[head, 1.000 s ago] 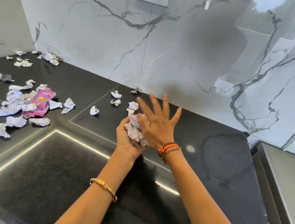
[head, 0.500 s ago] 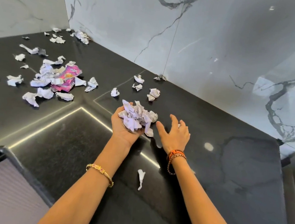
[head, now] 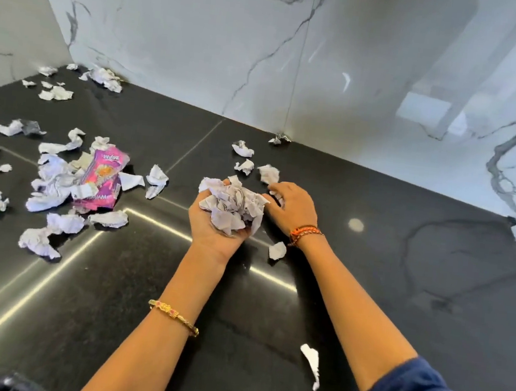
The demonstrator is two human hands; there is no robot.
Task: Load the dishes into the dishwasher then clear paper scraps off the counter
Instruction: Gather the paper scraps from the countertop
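Left hand (head: 214, 225) palm up, fingers curled round wad of crumpled paper scraps (head: 233, 205); fingertips mostly buried under wad. Right hand (head: 294, 207) palm down on black counter (head: 402, 276), fingers bent over small scrap at wad's edge; fingertips hidden, so grip on it cannot be told. Loose scrap (head: 277, 250) just beside right wrist, another (head: 311, 363) between forearms. Larger scatter lies left around pink wrapper (head: 104, 178), print unreadable. Scrap at bottom left corner cut off by frame.
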